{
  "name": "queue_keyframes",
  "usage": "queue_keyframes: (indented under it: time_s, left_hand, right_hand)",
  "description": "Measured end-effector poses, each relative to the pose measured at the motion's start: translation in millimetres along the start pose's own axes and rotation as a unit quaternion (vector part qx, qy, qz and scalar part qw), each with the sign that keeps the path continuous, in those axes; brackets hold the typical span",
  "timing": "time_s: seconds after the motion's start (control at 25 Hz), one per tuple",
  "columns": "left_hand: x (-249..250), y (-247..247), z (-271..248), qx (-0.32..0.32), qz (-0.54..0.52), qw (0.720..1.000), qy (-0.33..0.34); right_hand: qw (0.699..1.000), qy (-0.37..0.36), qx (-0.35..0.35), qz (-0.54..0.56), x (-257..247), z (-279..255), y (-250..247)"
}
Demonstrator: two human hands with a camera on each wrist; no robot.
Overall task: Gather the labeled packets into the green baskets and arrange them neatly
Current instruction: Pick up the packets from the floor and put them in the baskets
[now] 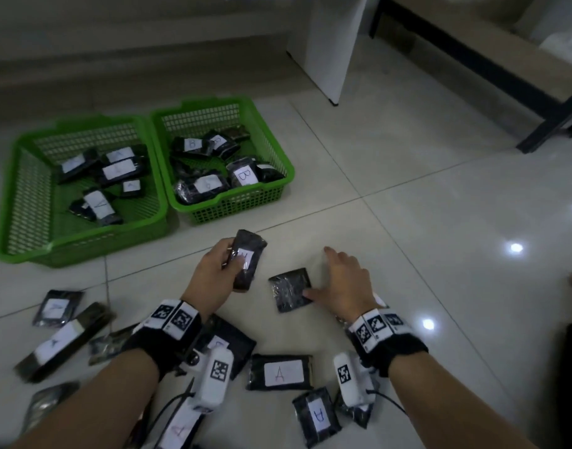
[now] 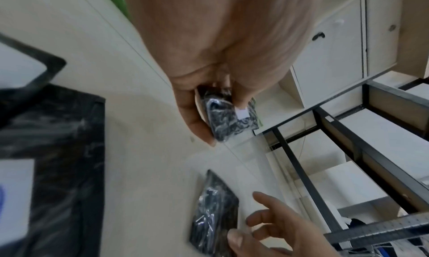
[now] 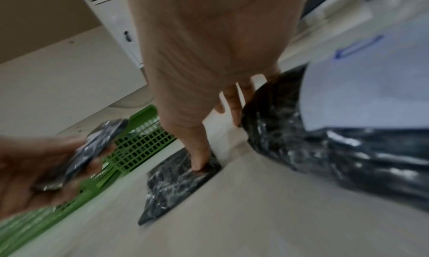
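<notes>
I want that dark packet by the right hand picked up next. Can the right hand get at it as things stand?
Probably yes: the right hand already has its thumb on the dark packet, which lies flat on bare floor with nothing on top. The left hand holds a labeled packet.

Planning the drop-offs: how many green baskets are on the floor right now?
2. The left basket and the right basket sit side by side, touching, on the floor ahead of the hands, each already holding packets. None seem hidden.
</notes>
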State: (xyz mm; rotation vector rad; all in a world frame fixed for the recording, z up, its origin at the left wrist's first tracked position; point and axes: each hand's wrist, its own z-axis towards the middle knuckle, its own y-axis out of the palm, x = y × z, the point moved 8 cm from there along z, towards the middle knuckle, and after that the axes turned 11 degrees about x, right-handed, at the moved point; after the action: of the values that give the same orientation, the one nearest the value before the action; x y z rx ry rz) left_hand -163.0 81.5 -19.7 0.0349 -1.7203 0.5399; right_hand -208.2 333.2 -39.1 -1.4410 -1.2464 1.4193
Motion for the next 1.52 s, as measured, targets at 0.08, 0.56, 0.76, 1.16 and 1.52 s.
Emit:
queue_keyframes:
  time_s: [0.08, 0.56, 0.76, 1.16, 1.52]
  left_hand:
    - [-1, -3, 3, 0.004, -0.095, 0.994, -0.062]
    - [25, -49, 15, 0.036, -0.145, 0.988, -0.023]
    - [43, -64, 20, 0.055, -0.150, 0.987, 0.018]
    - [7, -211, 69, 0.235, 0.263, 0.935, 0.044]
    - [-27, -195, 88, 0.120, 0.564, 0.817, -0.020]
  right_hand:
    - [0.997, -0.072, 0.015, -0.014, -26, -1, 7]
    - [0.814, -0.047, 0.213, 0.539, -49, -4, -70]
    - [0.817, -0.108, 0.222, 0.521, -70, -2, -81]
    - [0.831, -0.117, 0.191, 0.509, -175, 37, -77]
    - [0.959, -0.195, 0.158, 0.132, -256, 116, -16]
